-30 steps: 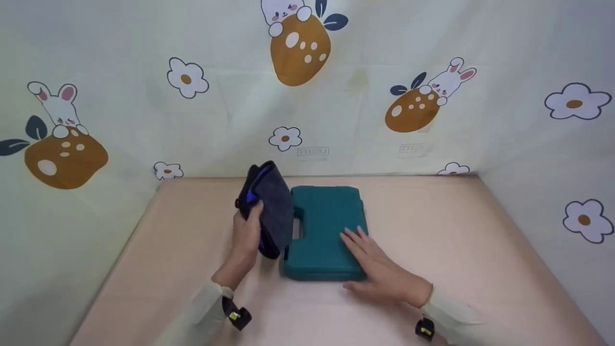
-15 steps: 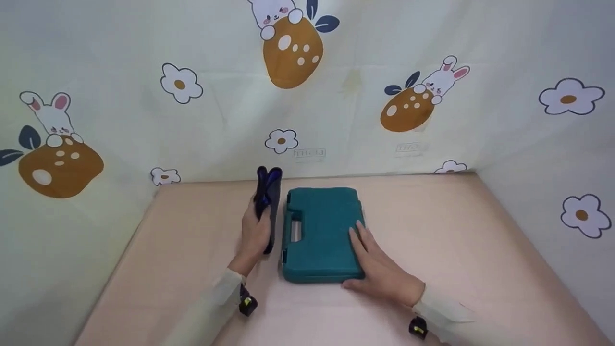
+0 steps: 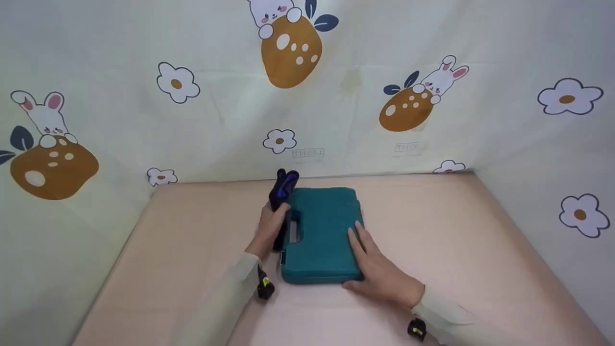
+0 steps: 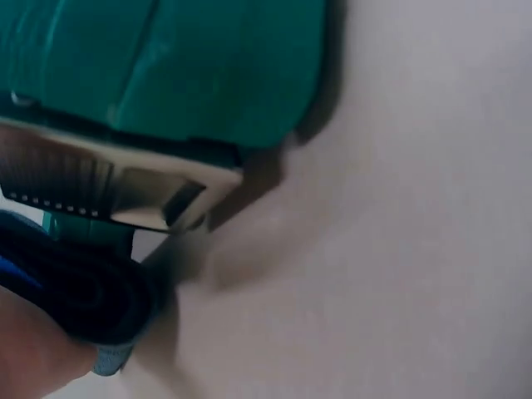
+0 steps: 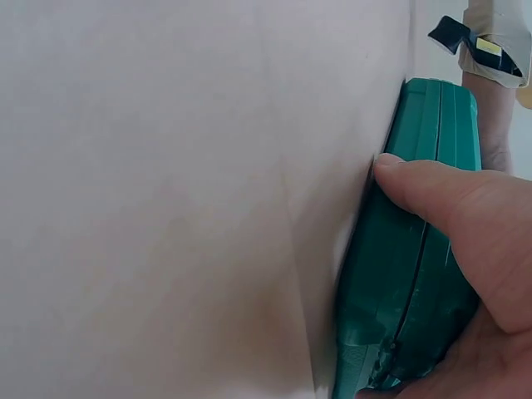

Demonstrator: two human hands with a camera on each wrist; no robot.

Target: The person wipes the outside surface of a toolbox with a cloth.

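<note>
Clutching a dark folded cloth [image 3: 282, 190] between thumb and fingers, a person's left hand [image 3: 266, 230] works at the centre of the frame, the blue inner layer showing along the cloth's upper folds. Across from it, the right hand [image 3: 384, 278] is spread with fingers nearly straight, resting over the lower right corner of a teal case [image 3: 326, 226], the thumb laid along the near side. The case lies flat just below the middle of the frame, its handle side facing left. The cloth stands on edge over that side, covering part of it; from where I stand I cannot tell whether the two touch. Seen close from the left wrist, a shiny latch [image 4: 108, 187] sits on the case's side, right beside the rolled edge of the cloth. Pale sleeves reach in from the bottom of the frame, a small black device with a yellow mark at each wrist, one lower centre [image 3: 264, 286], one lower right [image 3: 417, 329]. Under it all spreads a pale pink bench [image 3: 206, 240]. Behind, a pale fabric backdrop [image 3: 216, 120] fills the top and both sides, printed with white flowers and rabbits clinging to orange-brown fruit, one at upper centre [image 3: 292, 55].
</note>
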